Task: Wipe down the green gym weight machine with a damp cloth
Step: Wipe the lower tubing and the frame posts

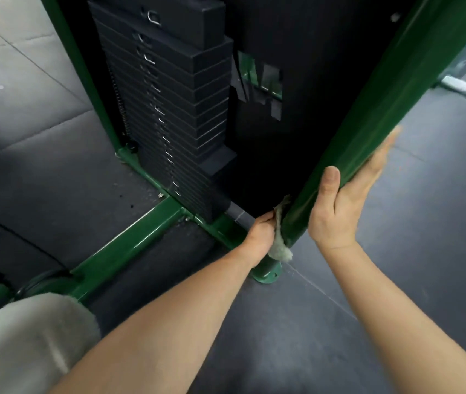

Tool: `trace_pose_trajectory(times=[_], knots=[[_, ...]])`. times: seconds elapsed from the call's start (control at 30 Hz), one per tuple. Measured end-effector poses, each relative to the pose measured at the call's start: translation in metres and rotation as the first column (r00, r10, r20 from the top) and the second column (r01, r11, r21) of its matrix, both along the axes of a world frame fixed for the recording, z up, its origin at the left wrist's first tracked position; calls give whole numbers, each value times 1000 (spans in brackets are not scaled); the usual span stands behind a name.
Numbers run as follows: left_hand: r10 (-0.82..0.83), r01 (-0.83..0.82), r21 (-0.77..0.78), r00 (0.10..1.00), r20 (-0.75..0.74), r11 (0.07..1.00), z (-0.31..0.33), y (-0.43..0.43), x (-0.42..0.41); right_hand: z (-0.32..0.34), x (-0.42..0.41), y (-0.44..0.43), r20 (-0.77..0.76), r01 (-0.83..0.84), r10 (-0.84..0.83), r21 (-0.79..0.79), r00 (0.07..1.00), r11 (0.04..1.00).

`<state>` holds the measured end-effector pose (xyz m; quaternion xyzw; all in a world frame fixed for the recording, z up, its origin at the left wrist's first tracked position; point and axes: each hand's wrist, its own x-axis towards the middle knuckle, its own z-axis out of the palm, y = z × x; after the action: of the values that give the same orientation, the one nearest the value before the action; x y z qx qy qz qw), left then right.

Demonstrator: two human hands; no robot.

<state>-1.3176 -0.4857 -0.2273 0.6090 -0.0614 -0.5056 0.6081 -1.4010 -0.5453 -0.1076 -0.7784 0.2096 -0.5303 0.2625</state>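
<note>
Both forearms reach out from below me toward the green post of the weight machine. My left hand presses a pale cloth against the post's lower end, fingers curled round the cloth in a closed grip, just above the round foot plate on the dark rubber floor. My right hand steadies the post higher up, thumb wrapped over its front, fingers along the far side. Left of the post stands the black weight stack on the green base rail.
</note>
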Motion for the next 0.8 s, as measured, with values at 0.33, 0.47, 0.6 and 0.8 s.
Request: trace_pose_trajectory(times=[0.33,0.47,0.6,0.8], knots=[[21,10,-210,990,143,978,-3,-5,-1,-95,-5,-1,-4,-54,54,33,999,998],[3,29,-288,994,109,957,1,-3,-2,-97,-5,-2,-23,-50,51,28,998,998],[-27,61,-165,979,202,984,-54,-1,1,-104,0,-5,-7,-25,25,-24,1000,999],[-76,64,76,985,156,995,-149,13,-4,-118,1,-5,-34,2,-2,-17,999,1000]])
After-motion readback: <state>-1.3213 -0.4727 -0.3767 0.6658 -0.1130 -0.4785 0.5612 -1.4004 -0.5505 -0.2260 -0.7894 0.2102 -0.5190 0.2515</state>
